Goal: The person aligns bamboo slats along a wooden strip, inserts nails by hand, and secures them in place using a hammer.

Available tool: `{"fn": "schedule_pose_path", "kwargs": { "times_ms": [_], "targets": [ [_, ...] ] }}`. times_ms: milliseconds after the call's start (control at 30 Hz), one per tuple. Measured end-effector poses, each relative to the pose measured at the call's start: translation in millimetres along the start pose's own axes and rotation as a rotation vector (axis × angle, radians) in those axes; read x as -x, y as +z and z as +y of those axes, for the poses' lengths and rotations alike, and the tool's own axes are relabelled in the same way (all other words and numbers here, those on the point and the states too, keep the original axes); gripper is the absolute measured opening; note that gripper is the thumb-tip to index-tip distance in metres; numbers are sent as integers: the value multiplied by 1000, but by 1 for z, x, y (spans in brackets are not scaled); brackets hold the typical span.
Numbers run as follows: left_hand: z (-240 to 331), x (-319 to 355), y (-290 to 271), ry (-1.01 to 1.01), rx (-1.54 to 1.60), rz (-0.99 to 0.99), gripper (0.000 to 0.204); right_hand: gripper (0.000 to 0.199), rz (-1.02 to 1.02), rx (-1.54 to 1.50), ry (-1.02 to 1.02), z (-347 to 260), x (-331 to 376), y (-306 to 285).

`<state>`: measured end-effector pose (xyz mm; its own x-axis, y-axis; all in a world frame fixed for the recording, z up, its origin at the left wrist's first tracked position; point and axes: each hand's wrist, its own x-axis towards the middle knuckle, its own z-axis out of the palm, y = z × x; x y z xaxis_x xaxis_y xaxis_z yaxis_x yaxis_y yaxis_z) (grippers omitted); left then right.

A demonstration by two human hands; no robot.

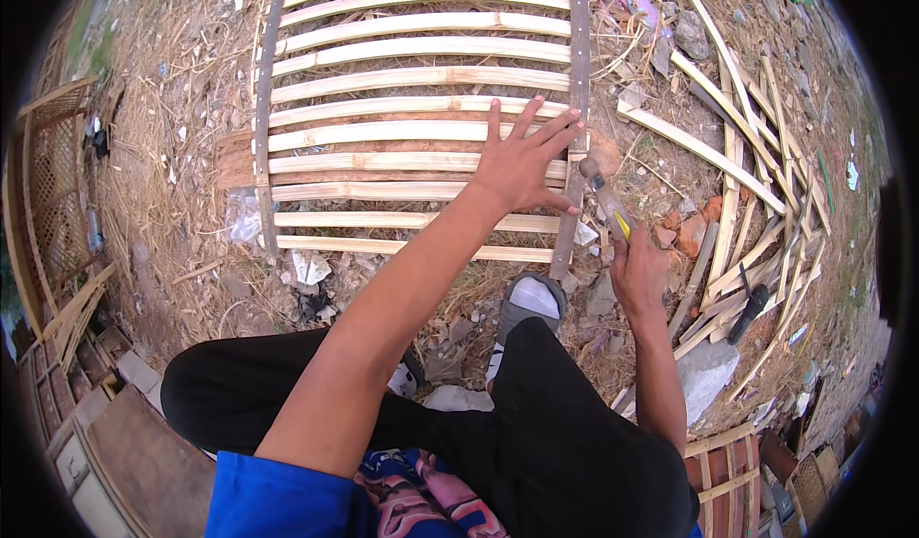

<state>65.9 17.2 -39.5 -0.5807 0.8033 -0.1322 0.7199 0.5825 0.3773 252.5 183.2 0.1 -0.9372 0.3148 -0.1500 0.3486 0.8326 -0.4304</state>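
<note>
A panel of pale bamboo slats (402, 78) lies on the dirt, fixed to two dark rails, the left rail (264, 126) and the right rail (577, 88). My left hand (522, 160) lies flat with fingers spread on the slats beside the right rail. My right hand (637, 270) grips a hammer (603, 193) with a yellow patch on its handle. The hammer's head sits just next to the lower part of the right rail. I squat over the panel, one foot in a grey sandal (531, 303) near its front edge.
A loose pile of split bamboo strips (756, 184) spreads on the right, with a dark-handled tool (749, 313) among them. Stones and brick bits (689, 232) litter the ground. A lattice frame (48, 184) stands at the left; wooden pieces (96, 423) lie at lower left.
</note>
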Motion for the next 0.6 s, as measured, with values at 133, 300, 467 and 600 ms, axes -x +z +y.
{"fn": "schedule_pose_path", "kwargs": {
  "times_ms": [133, 300, 467, 600],
  "targets": [
    [-4, 5, -2, 6, -8, 17, 117, 28, 88, -301, -205, 7, 23, -18],
    [3, 1, 5, 18, 26, 14, 117, 30, -121, 151, 19, 24, -12, 12],
    [6, 11, -2, -11, 22, -63, 117, 21, 42, -51, -103, 17, 12, -8],
    [3, -5, -2, 25, 4, -1, 118, 19, -44, 28, -115, 11, -4, -5]
  ]
}}
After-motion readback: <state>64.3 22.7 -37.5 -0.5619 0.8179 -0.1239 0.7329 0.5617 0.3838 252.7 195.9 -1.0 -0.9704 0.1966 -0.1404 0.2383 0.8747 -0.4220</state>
